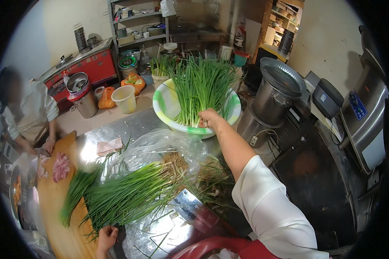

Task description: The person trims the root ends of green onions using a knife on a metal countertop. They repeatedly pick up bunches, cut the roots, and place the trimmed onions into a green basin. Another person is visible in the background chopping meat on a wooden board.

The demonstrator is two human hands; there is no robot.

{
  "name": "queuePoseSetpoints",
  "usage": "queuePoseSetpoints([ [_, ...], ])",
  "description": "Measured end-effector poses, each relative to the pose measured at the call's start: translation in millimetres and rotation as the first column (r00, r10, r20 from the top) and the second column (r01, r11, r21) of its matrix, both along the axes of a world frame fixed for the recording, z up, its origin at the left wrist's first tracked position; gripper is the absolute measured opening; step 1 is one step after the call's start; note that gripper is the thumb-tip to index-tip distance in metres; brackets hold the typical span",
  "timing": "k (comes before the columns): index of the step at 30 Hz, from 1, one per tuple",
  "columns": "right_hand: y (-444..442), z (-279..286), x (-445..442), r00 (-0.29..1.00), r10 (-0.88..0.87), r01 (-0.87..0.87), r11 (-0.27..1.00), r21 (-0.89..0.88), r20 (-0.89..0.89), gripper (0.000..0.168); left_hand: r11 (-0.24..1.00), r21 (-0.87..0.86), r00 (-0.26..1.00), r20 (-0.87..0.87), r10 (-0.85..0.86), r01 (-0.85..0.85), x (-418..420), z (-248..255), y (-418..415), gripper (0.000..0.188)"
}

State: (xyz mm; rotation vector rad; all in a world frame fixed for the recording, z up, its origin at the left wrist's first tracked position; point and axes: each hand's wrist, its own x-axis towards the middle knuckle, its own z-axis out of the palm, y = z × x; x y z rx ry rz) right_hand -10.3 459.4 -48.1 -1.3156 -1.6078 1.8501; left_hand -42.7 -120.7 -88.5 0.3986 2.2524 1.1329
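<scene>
My right hand [210,119] reaches to the near rim of a green and white plastic basin [194,130] and is closed around the white ends of some green onions. More green onions [201,87] stand upright in the basin. My left hand [107,235] rests low by the leaf tips of a large green onion pile [129,191], its fingers curled; whether it holds anything is unclear. The pile lies across the metal table, its roots towards a clear plastic bag [155,142]. A cleaver [188,203] lies flat near loose roots and trimmings [214,174].
At the left a co-worker [32,110] works by chopped meat [61,167] on a wooden board [48,207]. A folded pink cloth [109,147] lies on the table. Tall steel pots [272,100] stand at the right; a pale bucket [124,99] stands on the floor beyond.
</scene>
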Motion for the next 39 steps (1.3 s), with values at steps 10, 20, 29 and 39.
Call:
queuePoseSetpoints([
  [10,-22,28,22,0.765,0.029,-0.485,0.684,0.545,0.644,0.07,0.984,-0.048,0.98,-0.086,-0.177,0.174,10,-5,31,0.016],
  [20,-14,13,68,0.894,-0.221,-0.294,0.367,0.883,0.39,0.018,0.972,0.067,0.933,-0.299,-0.197,0.227,15,16,90,0.01],
  [29,7,-1,38,0.935,-0.008,-0.342,0.247,0.907,0.355,0.018,0.971,0.039,0.929,-0.304,-0.213,0.235,34,-1,94,0.01],
  [39,-47,28,73,0.941,0.324,-0.264,0.522,0.811,0.098,0.013,0.988,0.069,0.971,-0.21,-0.118,0.136,37,-6,75,0.01],
])
